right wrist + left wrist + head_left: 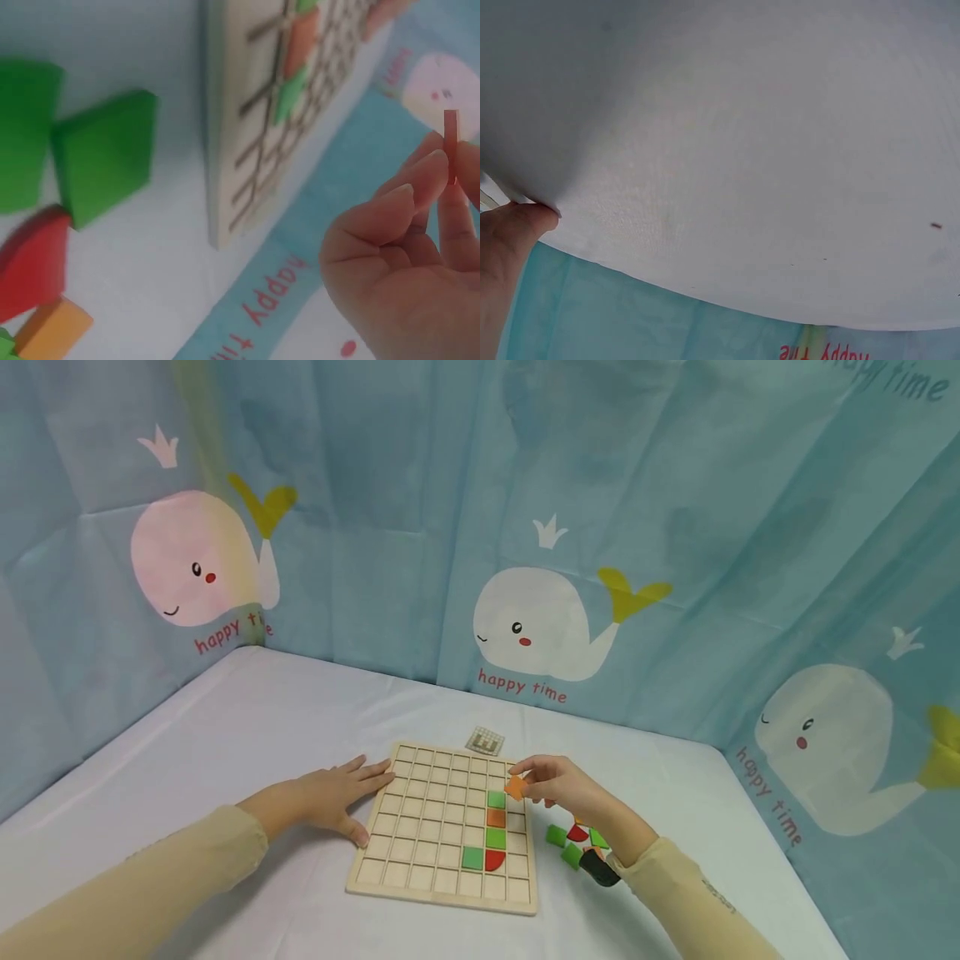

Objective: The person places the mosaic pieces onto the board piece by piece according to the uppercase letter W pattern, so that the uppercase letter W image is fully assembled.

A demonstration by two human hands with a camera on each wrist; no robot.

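A wooden grid board [420,831] lies on the white table. My left hand [330,797] rests with its fingers spread against the board's left edge. Above the upper right part of the board, my right hand [561,787] pinches an orange square tile [515,787] between thumb and fingers; the right wrist view shows this tile [451,146] edge-on. In the board's cells sit a green tile [497,799], an orange tile [496,817], another green tile [496,837], a red rounded tile [494,860] and, left of it, a green tile [472,858].
Right of the board lie several loose tiles, among them a green one [556,835] and a red rounded one [577,832]. A black object [599,867] is by the right wrist. Behind the board lies a small patterned card [485,741]. A whale-print curtain [375,568] surrounds the table.
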